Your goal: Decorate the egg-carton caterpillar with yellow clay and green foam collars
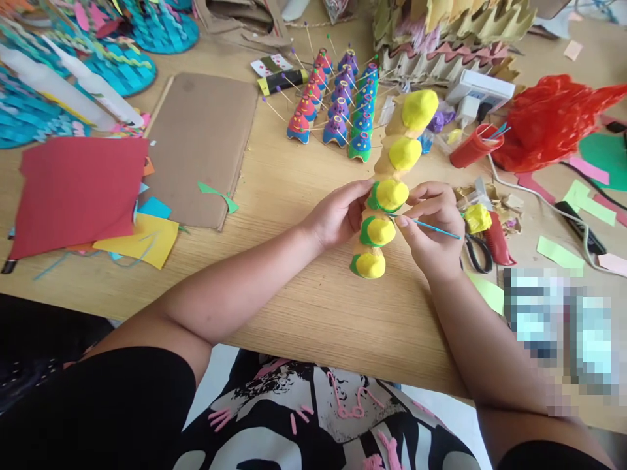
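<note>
A strip of egg carton (pixel 391 155) with several humps covered in yellow clay runs lengthwise over the table. Green clay shows along the sides of the three humps nearest me. My left hand (pixel 339 214) grips the strip from its left side, its fingertips partly hidden behind it. On the other side, my right hand (pixel 433 225) pinches a thin blue stick (pixel 438 230), whose far tip meets the strip between two humps.
Finished-looking egg-carton strips in red, purple and blue (pixel 362 124) stand behind. Brown cardboard (pixel 203 143) and red paper (pixel 78 196) lie left. To the right are a red cup (pixel 467 151), a red plastic bag (pixel 548 124), scissors (pixel 479 254) and a white cable (pixel 519 185).
</note>
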`<state>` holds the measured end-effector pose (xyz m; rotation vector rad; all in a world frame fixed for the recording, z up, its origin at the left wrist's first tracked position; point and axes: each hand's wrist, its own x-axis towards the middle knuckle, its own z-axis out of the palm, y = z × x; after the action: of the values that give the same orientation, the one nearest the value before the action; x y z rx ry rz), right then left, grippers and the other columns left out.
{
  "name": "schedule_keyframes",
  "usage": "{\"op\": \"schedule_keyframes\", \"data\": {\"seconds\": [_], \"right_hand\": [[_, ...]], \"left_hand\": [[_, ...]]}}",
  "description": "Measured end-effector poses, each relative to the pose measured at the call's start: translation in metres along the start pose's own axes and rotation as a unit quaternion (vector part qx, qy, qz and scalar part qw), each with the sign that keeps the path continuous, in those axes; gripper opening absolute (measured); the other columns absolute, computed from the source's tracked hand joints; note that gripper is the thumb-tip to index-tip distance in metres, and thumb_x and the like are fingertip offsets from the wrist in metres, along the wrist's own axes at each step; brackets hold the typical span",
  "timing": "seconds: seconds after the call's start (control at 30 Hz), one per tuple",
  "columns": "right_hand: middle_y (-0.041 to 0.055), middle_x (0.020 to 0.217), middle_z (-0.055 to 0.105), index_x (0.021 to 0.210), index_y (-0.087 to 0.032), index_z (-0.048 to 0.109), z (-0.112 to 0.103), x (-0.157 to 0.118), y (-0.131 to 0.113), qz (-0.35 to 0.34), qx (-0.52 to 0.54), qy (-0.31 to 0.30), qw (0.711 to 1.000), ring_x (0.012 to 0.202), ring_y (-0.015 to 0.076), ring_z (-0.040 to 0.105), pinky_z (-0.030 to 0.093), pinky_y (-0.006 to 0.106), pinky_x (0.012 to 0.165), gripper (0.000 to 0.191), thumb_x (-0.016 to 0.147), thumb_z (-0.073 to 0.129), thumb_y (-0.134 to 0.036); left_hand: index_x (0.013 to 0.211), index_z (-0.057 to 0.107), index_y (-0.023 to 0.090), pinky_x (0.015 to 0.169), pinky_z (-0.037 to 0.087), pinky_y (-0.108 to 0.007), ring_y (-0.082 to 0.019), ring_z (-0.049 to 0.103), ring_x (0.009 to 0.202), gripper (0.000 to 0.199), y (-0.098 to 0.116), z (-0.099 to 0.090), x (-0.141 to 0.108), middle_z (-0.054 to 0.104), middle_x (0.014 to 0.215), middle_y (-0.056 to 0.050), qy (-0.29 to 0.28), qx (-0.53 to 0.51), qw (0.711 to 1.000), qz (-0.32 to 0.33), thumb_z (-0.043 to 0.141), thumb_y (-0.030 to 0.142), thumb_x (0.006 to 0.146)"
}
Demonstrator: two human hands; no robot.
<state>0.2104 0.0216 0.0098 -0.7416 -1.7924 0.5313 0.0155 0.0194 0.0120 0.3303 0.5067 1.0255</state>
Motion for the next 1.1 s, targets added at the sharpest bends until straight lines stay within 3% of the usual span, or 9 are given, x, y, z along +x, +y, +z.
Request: {"op": "schedule_keyframes", "data": {"seconds": [0.37, 0.7, 0.97, 1.1], "right_hand": [[0.0022, 0.103, 0.066, 0.091, -0.030, 0.071, 0.000, 0.002, -0.004, -0.058, -0.075, 0.020, 0.995, 0.098, 0.0229, 0.067, 0.058, 0.051, 0.096, 0.015, 0.091, 0.083, -0.039], [0.0022, 0.099, 0.066, 0.090, -0.030, 0.070, 0.000, -0.001, -0.004, -0.037, -0.079, 0.011, 0.996, 0.097, 0.0246, 0.067, 0.057, 0.053, 0.098, 0.022, 0.087, 0.086, -0.044], [0.0018, 0.101, 0.064, 0.090, -0.030, 0.070, 0.004, -0.005, -0.002, -0.035, -0.016, 0.012, 0.999, 0.100, 0.0233, 0.066, 0.059, 0.055, 0.100, 0.015, 0.092, 0.080, -0.042], [0.0019, 0.103, 0.063, 0.090, -0.030, 0.070, 0.005, -0.006, 0.000, -0.020, 0.000, 0.011, 1.000, 0.102, 0.0229, 0.065, 0.058, 0.054, 0.102, 0.014, 0.093, 0.079, -0.041]], "left_hand": [[0.099, 0.074, 0.022, 0.069, 0.058, -0.029, -0.024, 0.080, 0.082, 0.020, -0.001, -0.003, -0.001, 0.083, 0.089, -0.005, 0.000, -0.014, 0.999, -0.028, 0.058, 0.033, 0.102], [0.106, 0.075, 0.024, 0.065, 0.057, -0.027, -0.022, 0.079, 0.079, 0.022, 0.000, 0.008, -0.006, 0.080, 0.083, -0.004, 0.057, -0.024, 0.997, -0.043, 0.055, 0.032, 0.102], [0.101, 0.077, 0.024, 0.076, 0.059, -0.030, -0.026, 0.080, 0.099, 0.019, 0.002, 0.012, -0.010, 0.083, 0.093, -0.005, 0.056, 0.031, 0.998, -0.021, 0.059, 0.030, 0.099], [0.101, 0.075, 0.025, 0.075, 0.060, -0.032, -0.025, 0.080, 0.090, 0.018, 0.003, 0.014, -0.012, 0.080, 0.083, -0.004, 0.075, 0.042, 0.996, -0.024, 0.059, 0.035, 0.098]]}}
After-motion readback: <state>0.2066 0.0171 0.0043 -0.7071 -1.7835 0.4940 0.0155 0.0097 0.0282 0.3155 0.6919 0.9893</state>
